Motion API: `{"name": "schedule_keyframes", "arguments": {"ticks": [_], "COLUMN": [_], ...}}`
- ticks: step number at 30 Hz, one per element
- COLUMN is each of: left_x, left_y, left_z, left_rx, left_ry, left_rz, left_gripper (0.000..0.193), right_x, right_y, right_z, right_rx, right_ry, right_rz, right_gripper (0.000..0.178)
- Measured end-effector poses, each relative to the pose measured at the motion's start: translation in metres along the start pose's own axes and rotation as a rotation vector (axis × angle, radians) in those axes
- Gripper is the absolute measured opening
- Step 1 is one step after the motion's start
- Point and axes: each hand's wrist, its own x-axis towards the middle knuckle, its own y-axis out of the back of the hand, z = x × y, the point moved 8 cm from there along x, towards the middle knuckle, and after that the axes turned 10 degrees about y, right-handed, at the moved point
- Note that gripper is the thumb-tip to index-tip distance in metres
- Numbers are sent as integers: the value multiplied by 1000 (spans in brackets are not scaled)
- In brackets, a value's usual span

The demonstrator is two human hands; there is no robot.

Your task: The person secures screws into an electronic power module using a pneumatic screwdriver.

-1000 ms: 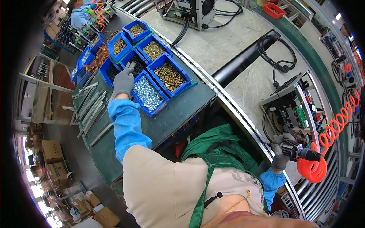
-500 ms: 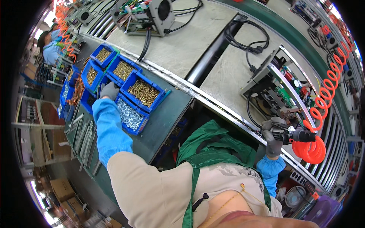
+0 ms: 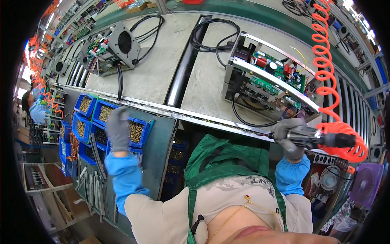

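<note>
My left hand, in a grey glove, is raised over the blue parts bins. Its fingers look drawn together, and anything between them is hidden. Brass-coloured screws fill the bin beside that hand; more small brass parts lie in the bin behind. My right hand, gloved too, is wrapped round a black and silver power screwdriver, whose dark end points right. Just beyond it stands an open metal chassis with green circuit boards and a yellow wire.
A coiled orange air hose hangs at the right. Another chassis with a round fan opening stands at the back left, near a black roller and a looped cable. Metal strips lie left of the bins. A co-worker is far left.
My left hand has lifted out of the bins and come back toward me. The view has turned, bringing the right-hand chassis nearer the middle. My right hand still grips the screwdriver.
</note>
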Motion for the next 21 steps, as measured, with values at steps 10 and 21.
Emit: {"name": "schedule_keyframes", "arguments": {"ticks": [10, 21], "left_x": [-76, -56], "left_y": [-228, -236], "left_z": [134, 119], "left_rx": [-16, -255], "left_ry": [-273, -123], "left_rz": [-575, -567], "left_gripper": [14, 21], "right_x": [39, 42], "right_y": [0, -7], "right_z": [-91, -128], "right_rx": [57, -130], "right_ry": [242, 395], "right_rz": [-351, -224], "right_gripper": [51, 47]}}
